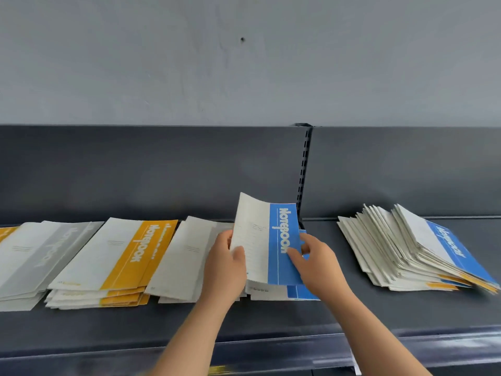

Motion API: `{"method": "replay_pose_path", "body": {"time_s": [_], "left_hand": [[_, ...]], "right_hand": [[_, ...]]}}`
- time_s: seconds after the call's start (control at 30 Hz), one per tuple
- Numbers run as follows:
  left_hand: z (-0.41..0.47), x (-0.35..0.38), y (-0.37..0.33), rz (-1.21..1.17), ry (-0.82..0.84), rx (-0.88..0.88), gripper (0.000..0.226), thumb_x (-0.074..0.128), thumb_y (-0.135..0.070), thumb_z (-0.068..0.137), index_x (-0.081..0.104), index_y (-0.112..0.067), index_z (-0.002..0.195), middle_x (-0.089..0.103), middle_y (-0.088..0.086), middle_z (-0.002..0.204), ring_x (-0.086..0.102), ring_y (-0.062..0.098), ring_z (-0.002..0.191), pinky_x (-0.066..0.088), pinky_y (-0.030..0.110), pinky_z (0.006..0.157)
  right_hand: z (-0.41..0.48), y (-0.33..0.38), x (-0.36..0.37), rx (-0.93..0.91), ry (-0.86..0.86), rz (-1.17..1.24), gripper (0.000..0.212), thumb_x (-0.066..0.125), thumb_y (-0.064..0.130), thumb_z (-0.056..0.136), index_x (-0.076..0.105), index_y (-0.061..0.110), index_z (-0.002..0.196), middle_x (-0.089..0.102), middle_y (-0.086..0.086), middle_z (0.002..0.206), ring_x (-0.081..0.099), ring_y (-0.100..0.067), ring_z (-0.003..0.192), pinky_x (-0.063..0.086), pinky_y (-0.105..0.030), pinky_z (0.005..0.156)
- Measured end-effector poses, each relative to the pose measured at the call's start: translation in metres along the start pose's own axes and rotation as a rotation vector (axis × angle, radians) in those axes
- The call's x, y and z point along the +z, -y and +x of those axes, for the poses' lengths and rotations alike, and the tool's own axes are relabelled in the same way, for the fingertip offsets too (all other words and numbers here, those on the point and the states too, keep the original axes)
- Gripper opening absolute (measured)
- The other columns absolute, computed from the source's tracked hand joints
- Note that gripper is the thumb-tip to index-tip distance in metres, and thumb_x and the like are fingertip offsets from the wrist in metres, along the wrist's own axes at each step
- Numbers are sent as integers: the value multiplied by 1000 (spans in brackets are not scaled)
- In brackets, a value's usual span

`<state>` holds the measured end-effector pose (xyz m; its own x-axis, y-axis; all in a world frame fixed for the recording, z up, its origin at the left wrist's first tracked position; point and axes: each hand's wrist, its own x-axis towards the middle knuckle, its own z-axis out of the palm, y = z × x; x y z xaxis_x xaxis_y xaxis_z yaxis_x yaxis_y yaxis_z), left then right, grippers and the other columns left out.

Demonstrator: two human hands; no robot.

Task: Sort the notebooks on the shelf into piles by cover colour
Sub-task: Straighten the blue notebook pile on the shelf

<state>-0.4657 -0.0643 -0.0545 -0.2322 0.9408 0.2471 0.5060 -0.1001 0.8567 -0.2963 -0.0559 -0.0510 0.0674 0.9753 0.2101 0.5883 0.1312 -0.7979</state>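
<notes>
My left hand (225, 270) and right hand (317, 267) both grip 1 blue-and-white paper notebook (271, 240), tilted up at frame centre above the blue-covered notebook pile (294, 291); I judge for squaring.

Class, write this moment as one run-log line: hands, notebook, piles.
left hand: grips blue notebook | right hand: pinches same notebook | under it: blue pile | leftward: yellow pile, grey pile | rightward: mixed stack, unsorted

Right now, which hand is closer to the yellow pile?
Left. The left hand grips the blue notebook by its white edge, right of the yellow pile; the right hand pinches its blue edge, farther right.
</notes>
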Motion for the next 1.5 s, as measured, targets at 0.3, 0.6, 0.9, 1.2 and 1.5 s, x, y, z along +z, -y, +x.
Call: {"method": "replay_pose_path", "body": {"time_s": [0.3, 0.6, 0.9, 1.2, 1.5], "left_hand": [[-12, 38, 5, 600, 54, 37, 30, 51, -30, 96, 51, -21, 124, 52, 0, 123, 50, 18, 110, 46, 29, 94], [-18, 33, -19, 531, 55, 140, 42, 46, -31, 97, 45, -18, 138, 46, -2, 137, 43, 16, 122, 36, 26, 101], [-31, 101, -85, 94, 163, 270, 29, 53, -21, 94, 61, -18, 122, 64, -7, 110, 56, 6, 98, 39, 16, 84], [-30, 224, -158, -5, 341, 200, 15, 53, -21, 93, 67, -21, 97, 61, -12, 78, 52, 3, 70, 36, 6, 56], [-10, 270, -173, 128, 329, 56, 27, 60, -26, 84, 54, -5, 67, 51, 9, 59, 41, 17, 52, 33, 26, 52]], "right_hand": [[4, -49, -7, 23, 38, -449, 27, 51, 38, 93, 55, 14, 105, 48, 3, 90, 41, -19, 102, 34, -26, 79], [-8, -38, -44, -85, -80, -467, 37, 48, 30, 96, 53, 12, 128, 52, -1, 130, 42, -21, 122, 32, -28, 102], [-23, -83, -154, -23, -279, -483, 38, 52, 25, 94, 55, 10, 129, 56, -3, 132, 47, -24, 124, 30, -35, 111], [0, -187, -254, 196, -93, -531, 30, 40, 30, 97, 59, 11, 111, 61, -2, 120, 52, -19, 97, 34, -37, 100], [9, -207, -267, -64, 130, -325, 39, 35, 30, 101, 42, 25, 139, 40, 14, 142, 30, -4, 132, 10, -16, 111]]}}
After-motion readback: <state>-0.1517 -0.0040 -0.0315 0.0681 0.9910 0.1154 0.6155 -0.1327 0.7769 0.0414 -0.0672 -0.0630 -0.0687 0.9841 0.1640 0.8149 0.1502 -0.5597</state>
